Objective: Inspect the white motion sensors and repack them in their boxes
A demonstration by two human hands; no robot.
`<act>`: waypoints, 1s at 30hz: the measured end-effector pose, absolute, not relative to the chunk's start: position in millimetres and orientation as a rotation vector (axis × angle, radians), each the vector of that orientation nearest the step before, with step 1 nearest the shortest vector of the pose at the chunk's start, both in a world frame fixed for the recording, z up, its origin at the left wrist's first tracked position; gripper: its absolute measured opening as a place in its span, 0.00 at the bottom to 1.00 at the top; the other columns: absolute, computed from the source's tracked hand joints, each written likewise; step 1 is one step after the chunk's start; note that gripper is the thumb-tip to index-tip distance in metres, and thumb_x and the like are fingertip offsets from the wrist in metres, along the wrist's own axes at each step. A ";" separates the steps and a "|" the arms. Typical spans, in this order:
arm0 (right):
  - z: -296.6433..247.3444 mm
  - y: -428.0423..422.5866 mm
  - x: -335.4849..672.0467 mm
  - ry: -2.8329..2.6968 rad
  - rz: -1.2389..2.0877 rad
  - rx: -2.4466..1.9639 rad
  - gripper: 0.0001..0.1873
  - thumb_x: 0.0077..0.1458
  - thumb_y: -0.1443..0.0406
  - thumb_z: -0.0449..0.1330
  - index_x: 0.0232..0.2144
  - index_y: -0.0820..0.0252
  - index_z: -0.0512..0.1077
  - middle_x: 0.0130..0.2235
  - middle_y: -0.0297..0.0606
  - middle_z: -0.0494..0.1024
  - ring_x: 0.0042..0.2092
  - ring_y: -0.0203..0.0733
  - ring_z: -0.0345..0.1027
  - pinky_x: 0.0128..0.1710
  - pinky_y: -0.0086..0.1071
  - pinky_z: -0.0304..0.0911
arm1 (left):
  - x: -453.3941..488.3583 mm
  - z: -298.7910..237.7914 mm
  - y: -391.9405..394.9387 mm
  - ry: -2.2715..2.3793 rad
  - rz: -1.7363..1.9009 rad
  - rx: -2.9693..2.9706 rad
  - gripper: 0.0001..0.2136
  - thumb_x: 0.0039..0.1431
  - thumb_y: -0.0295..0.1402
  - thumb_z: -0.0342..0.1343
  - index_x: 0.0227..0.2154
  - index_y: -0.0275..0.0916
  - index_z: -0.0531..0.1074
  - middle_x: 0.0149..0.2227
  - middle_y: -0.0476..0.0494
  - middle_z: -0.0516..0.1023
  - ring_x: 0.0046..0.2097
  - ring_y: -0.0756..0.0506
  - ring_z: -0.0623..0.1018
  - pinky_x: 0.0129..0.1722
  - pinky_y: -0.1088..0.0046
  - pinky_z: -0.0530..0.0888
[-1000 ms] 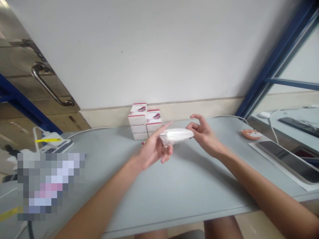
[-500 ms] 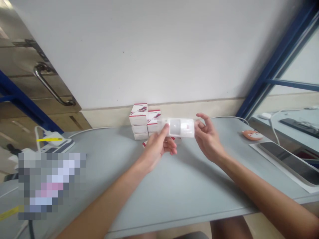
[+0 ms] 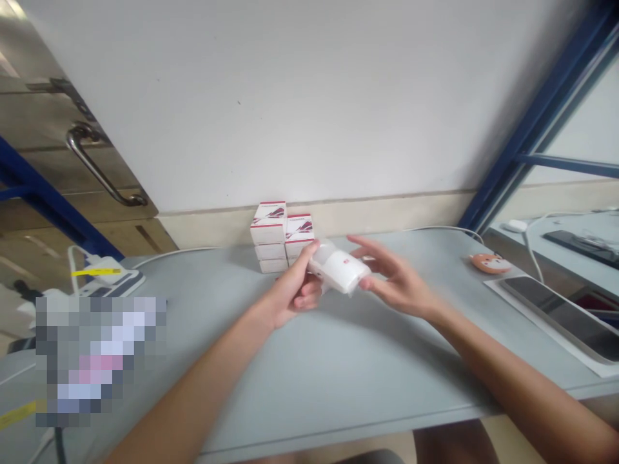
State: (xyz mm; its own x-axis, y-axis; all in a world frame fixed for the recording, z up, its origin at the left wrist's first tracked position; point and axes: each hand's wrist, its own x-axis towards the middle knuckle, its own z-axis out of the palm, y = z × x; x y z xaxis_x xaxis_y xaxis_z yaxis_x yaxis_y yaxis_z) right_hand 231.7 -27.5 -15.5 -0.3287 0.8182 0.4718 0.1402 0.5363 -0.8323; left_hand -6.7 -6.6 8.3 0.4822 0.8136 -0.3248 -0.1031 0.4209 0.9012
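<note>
My left hand (image 3: 294, 285) grips a white plastic sensor-like device in clear film wrap (image 3: 338, 264), holding its left end in front of the stacked boxes. The device tilts down to the right, with a small red mark on its top. My right hand (image 3: 394, 280) is spread open at the device's right end, its fingers and thumb reaching either side without a visible grip. Several white boxes with red trim (image 3: 269, 232) stand stacked behind the device, partly hidden by it.
The grey table (image 3: 338, 367) runs under both arms. An orange fox-shaped mouse (image 3: 489, 263) and a phone on white paper (image 3: 561, 316) lie to the right. A white cable runs along the table's back. A pixelated object (image 3: 99, 357) sits at the left.
The device has rotated from level to tilted and shifted left. My right hand has released its end and opened, while my left hand has closed around the device.
</note>
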 end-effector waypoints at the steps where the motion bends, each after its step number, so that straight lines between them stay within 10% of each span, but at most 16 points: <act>1: -17.3 -29.1 229.6 -1.846 0.886 -0.790 0.35 0.62 0.54 0.69 0.69 0.41 0.67 0.54 0.41 0.79 0.47 0.49 0.76 0.49 0.44 0.73 | -7.7 7.0 -5.5 0.899 0.683 0.987 0.35 0.60 0.65 0.56 0.14 0.42 0.54 0.12 0.57 0.48 0.14 0.57 0.50 0.15 0.76 0.46; 6: -25.3 -36.0 214.8 -1.848 0.895 -0.790 0.31 0.63 0.55 0.68 0.67 0.43 0.71 0.65 0.43 0.75 0.55 0.54 0.75 0.53 0.46 0.74 | -4.9 -0.6 -2.0 0.861 0.898 1.072 0.28 0.60 0.63 0.59 0.26 0.40 0.71 0.19 0.55 0.62 0.20 0.55 0.59 0.20 0.77 0.58; 13: -28.8 -15.9 223.3 -1.486 0.773 -1.083 0.33 0.63 0.50 0.66 0.67 0.48 0.70 0.37 0.37 0.83 0.34 0.44 0.76 0.43 0.43 0.74 | -8.0 -8.9 4.3 1.273 1.093 2.129 0.21 0.64 0.55 0.60 0.46 0.44 0.77 0.44 0.40 0.80 0.50 0.36 0.77 0.51 0.59 0.74; 19: -41.3 -0.2 236.3 -1.540 0.651 -1.351 0.32 0.62 0.48 0.65 0.65 0.48 0.73 0.37 0.37 0.82 0.35 0.46 0.76 0.44 0.43 0.70 | -18.7 -19.2 2.4 1.437 0.518 2.487 0.29 0.64 0.48 0.59 0.65 0.47 0.67 0.58 0.33 0.77 0.56 0.28 0.78 0.53 0.48 0.74; 30: -33.4 -5.0 244.4 -1.760 0.348 -1.200 0.26 0.58 0.64 0.68 0.58 0.41 0.78 0.38 0.35 0.78 0.34 0.42 0.66 0.39 0.38 0.67 | -4.8 -29.4 -3.1 1.097 0.961 2.141 0.30 0.63 0.44 0.65 0.66 0.51 0.64 0.64 0.40 0.74 0.63 0.33 0.75 0.58 0.52 0.75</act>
